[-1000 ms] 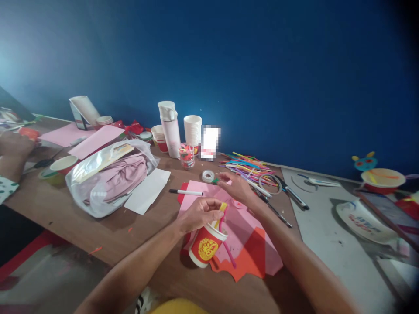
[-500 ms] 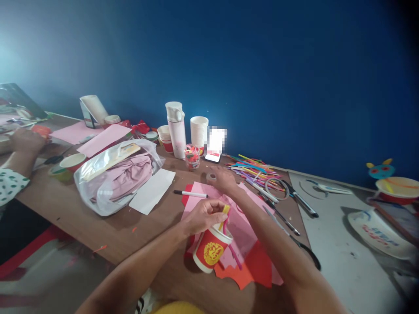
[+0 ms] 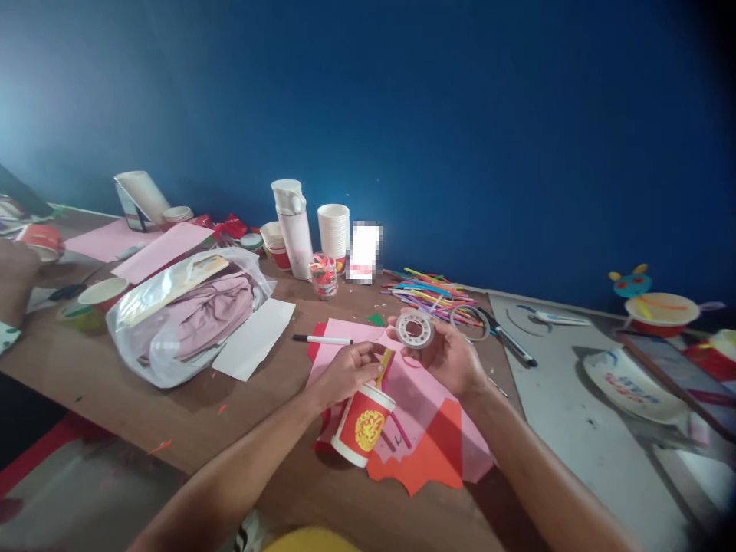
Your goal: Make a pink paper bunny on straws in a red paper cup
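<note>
My left hand [image 3: 352,373] pinches a yellow strip [image 3: 385,368] that stands up at the rim of a red and white paper cup [image 3: 363,426] with a gold emblem. The cup is tilted over the paper sheets, and a magenta stem [image 3: 401,431] shows beside it. Raised just to the right, my right hand [image 3: 454,356] grips a roll of clear tape [image 3: 428,333], its flat side facing me. Beneath both hands lie a pink paper sheet [image 3: 422,399] and a scalloped orange piece [image 3: 411,468].
A black-capped marker [image 3: 323,340] lies left of the pink sheet. Behind are colourful stems [image 3: 428,293], a jar [image 3: 323,277], stacked cups [image 3: 333,234] and a flask [image 3: 294,238]. A plastic bag [image 3: 189,322] stands left. Another person's hand [image 3: 14,280] is at the far left.
My right hand has come back from the far side of the pink sheet with the tape roll, now lifted toward me. My left hand still pinches the yellow strip at the cup.
</note>
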Demonstrator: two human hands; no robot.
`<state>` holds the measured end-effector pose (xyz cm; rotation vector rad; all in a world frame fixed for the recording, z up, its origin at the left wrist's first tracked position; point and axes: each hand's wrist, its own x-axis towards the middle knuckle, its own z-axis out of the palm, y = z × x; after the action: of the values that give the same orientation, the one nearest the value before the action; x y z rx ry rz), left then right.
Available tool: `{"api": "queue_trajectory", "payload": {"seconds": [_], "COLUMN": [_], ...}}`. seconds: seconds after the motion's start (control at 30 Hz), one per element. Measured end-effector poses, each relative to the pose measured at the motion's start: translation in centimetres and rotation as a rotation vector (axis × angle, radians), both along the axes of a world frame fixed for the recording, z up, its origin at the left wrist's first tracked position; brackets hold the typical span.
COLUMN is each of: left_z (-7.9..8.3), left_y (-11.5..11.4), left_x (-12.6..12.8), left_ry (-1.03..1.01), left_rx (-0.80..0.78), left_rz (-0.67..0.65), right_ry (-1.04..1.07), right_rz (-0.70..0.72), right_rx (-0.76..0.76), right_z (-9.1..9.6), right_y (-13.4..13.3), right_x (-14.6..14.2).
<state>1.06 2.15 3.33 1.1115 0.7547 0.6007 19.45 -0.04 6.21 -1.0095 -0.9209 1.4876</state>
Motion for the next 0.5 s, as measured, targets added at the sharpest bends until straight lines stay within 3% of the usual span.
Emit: {"api": "queue_trajectory", "payload": {"seconds": [0.3,0.5], "left_z": [0.4,0.5], "left_y": [0.2,0.9], "left_x": [0.0,-0.8], "left_ry": [0.143,0.037], "left_rx": [0.082,0.199], "left_rz": [0.016,0.305], "right_ry": [-0.034,-0.125], "right_rz": [-0.002,-0.024], "right_rx": [0.023,0.225], "right_z": [-0.1,-1.0], "right_y": [-1.3,-1.5], "right_x": [-1.1,-1.1]}}
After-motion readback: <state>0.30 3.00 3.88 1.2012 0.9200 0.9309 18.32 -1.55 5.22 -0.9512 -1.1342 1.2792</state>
